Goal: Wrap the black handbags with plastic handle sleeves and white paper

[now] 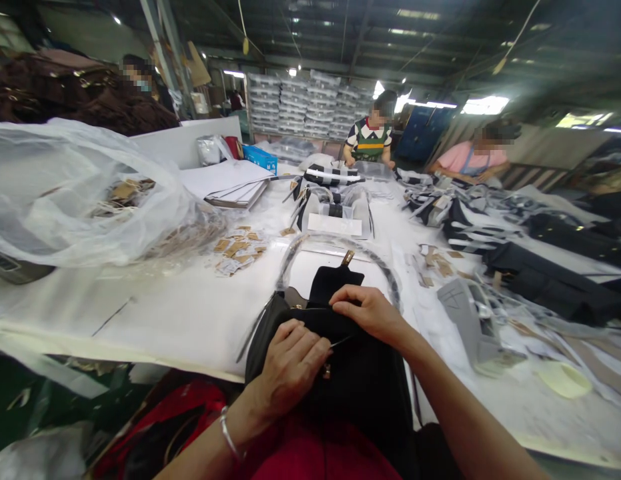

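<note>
A black handbag [375,393] leans at the table's front edge against my body, its flap [333,283] turned up and away from me. The flap ends in a gold-coloured metal tab [347,258], and a small gold clasp [327,371] shows on the front. Behind the flap arches the plastic-wrapped handle [290,253]. My left hand [295,357] is closed against the bag's front; a thin pale strip [341,342] shows beside its fingers, too small to name. With thumb and fingers together, my right hand [365,310] pinches the bag's upper edge beside the flap.
Small brown tags [237,248] lie left on the white table [180,310], near a large clear plastic bag [80,193]. Another wrapped handbag [335,210] stands ahead. A grey tape dispenser [465,320] and black bags [540,280] are at right. Two people [370,137] work across the table.
</note>
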Available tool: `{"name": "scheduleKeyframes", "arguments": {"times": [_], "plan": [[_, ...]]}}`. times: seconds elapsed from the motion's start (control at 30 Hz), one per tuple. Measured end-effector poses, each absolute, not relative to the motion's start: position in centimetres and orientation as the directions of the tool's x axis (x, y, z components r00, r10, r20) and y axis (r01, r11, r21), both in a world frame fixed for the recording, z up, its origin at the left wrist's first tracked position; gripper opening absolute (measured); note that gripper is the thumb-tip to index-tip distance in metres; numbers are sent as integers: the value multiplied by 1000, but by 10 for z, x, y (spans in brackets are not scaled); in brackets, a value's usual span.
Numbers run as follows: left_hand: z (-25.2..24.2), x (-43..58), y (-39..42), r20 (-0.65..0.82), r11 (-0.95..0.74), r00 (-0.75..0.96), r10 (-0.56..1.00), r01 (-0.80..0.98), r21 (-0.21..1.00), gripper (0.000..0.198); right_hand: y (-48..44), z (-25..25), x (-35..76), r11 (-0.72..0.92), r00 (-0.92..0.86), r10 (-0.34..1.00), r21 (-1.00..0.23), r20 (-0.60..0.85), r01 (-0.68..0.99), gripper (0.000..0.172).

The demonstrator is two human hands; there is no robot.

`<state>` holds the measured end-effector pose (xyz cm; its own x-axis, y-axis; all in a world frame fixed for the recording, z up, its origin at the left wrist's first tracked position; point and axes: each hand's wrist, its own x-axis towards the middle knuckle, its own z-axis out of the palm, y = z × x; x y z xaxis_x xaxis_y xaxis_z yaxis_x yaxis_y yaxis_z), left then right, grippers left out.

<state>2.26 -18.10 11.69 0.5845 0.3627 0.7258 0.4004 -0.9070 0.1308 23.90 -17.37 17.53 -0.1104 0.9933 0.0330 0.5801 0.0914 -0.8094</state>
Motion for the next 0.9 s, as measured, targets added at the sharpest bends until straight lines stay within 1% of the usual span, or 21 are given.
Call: {"name": "scheduleKeyframes", "arguments": {"times": [0.07, 0.13, 0.23, 0.3, 0.33, 0.4, 0.47, 0.5, 0.57, 0.63, 0.7, 0.83, 0.9], "plan": [[124, 23, -179, 707, -905, 605, 367, 408, 120, 3, -173, 175, 239, 40, -217, 972, -849, -90, 528, 14], [133, 22, -176, 679, -910, 642, 357, 402, 99, 4, -170, 173, 239, 2, -347, 915, -859, -205, 513, 17], [146, 22, -166, 600, -917, 720, 348, 396, 56, 12, -161, 168, 237, 22, -495, 814, -834, -305, 551, 16], [151, 23, -154, 500, -917, 789, 357, 398, 27, 16, -151, 165, 239, 67, -525, 777, -783, -348, 618, 17], [151, 24, -146, 445, -916, 818, 365, 400, 17, 18, -146, 163, 241, 85, -503, 783, -738, -366, 669, 17], [146, 29, -127, 324, -913, 861, 393, 406, 29, 20, -136, 156, 248, 87, -400, 834, -624, -381, 776, 18], [133, 36, -105, 198, -906, 884, 424, 417, 79, 19, -129, 145, 260, 37, -268, 884, -513, -383, 857, 18], [125, 41, -95, 139, -900, 890, 434, 423, 107, 17, -126, 137, 266, 3, -211, 897, -474, -387, 881, 18], [108, 50, -76, 73, -894, 895, 440, 428, 132, 16, -125, 121, 278, -58, -131, 905, -423, -404, 904, 14], [95, 57, -62, 56, -891, 894, 445, 435, 130, 14, -126, 107, 288, -102, -73, 916, -403, -395, 910, 11], [87, 60, -56, 49, -885, 889, 456, 447, 129, 14, -129, 99, 293, -125, -28, 934, -399, -355, 909, 10], [81, 57, -59, 53, -864, 867, 496, 487, 127, 14, -132, 98, 292, -119, 8, 960, -383, -280, 916, 23], [79, 54, -64, 55, -847, 849, 525, 516, 125, 15, -131, 101, 289, -107, 9, 965, -362, -262, 926, 23]]}}
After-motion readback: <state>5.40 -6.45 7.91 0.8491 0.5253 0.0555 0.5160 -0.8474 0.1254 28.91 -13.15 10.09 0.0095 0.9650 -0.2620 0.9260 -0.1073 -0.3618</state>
